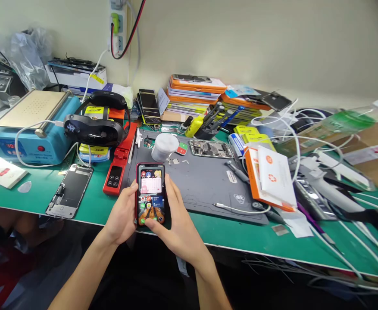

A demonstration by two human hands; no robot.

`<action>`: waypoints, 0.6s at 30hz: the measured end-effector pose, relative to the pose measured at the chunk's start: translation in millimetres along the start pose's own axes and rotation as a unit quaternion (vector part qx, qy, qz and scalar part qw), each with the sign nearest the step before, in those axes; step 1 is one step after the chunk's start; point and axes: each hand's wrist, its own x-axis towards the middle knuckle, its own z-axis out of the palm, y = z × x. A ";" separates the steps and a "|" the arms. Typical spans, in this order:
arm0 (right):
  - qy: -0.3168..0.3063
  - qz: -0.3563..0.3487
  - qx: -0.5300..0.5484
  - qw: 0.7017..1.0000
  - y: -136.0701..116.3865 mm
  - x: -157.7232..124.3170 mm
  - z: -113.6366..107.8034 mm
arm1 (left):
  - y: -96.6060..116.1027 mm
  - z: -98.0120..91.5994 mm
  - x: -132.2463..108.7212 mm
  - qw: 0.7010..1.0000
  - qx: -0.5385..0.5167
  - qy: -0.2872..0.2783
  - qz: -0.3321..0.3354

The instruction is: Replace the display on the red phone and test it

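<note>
Between my two hands a smartphone (151, 185) is held upright over the bench's front edge, its screen lit with app icons and widgets. My left hand (124, 215) grips its left side, the thumb along the edge. My right hand (172, 215) wraps its right side, with the thumb over the bottom of the screen. Just beyond the phone stands a white round tub (164, 147) on the grey work mat (201, 181). An opened phone body (211, 149) with bare inner parts lies further back on that mat.
A blue machine with a metal plate (30, 129) stands left, beside a black headset (95, 125). A detached phone screen (70, 189) lies near the front edge. A red device (116, 172) borders the mat. Boxes (269, 176) and tangled cables (331, 215) crowd the right.
</note>
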 end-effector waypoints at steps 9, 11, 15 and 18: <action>0.023 -0.009 0.137 0.990 1.2 -2.4 -7.2 | 5.8 7.2 0.6 0.999 -0.034 0.033 -0.022; 0.027 -0.008 0.136 0.990 2.1 -2.7 -6.6 | 6.1 9.0 0.8 0.999 -0.031 0.038 -0.022; 0.024 -0.001 0.124 0.992 4.1 -3.3 -6.5 | 5.7 8.7 0.1 0.999 -0.015 0.050 -0.010; 0.038 -0.001 0.127 0.991 4.9 -3.9 -5.7 | 4.6 5.0 -0.1 0.999 -0.007 0.034 -0.005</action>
